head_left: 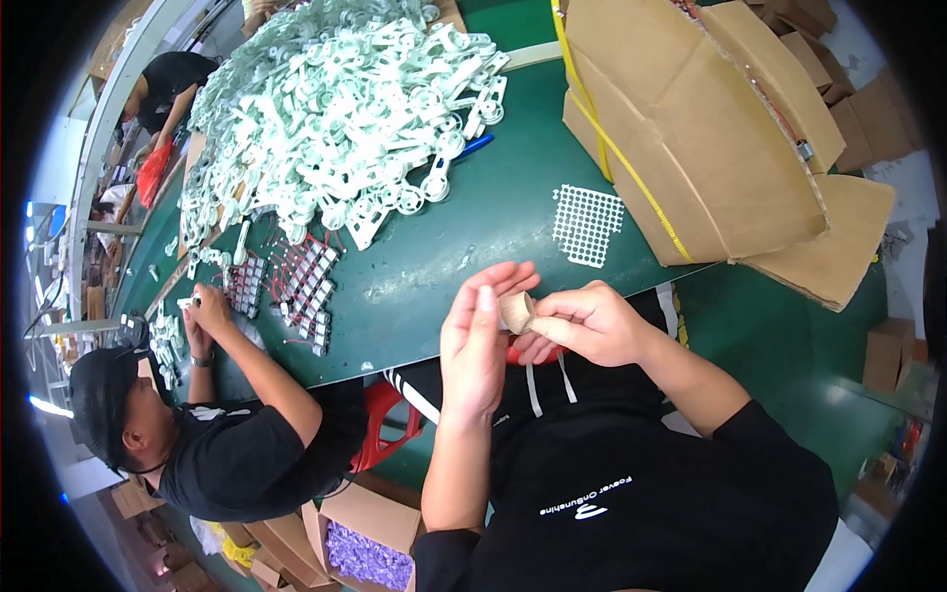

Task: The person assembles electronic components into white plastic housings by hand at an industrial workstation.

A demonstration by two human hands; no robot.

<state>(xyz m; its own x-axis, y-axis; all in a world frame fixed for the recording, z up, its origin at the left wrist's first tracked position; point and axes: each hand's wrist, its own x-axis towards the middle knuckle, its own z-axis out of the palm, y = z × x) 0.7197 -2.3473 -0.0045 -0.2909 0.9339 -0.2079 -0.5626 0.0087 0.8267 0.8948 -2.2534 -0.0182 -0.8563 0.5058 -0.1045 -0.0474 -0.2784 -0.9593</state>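
Note:
My right hand (589, 324) pinches a small tan roll (518, 310), which looks like a roll of tape, between thumb and fingers. Just left of it, my left hand (477, 333) is held palm inward with its fingers stretched out and thumb raised. The roll's left side lies close against that palm, and whether the two touch is hard to make out. Both hands are above the near edge of the green table (414, 316), in front of my body.
A large heap of pale plastic parts (345, 118) covers the far left. Wired small modules (308, 291) lie nearer. A white perforated sheet (588, 225) is beyond my hands, and a big cardboard box (691, 128) stands right. A co-worker (227, 434) handles parts at left.

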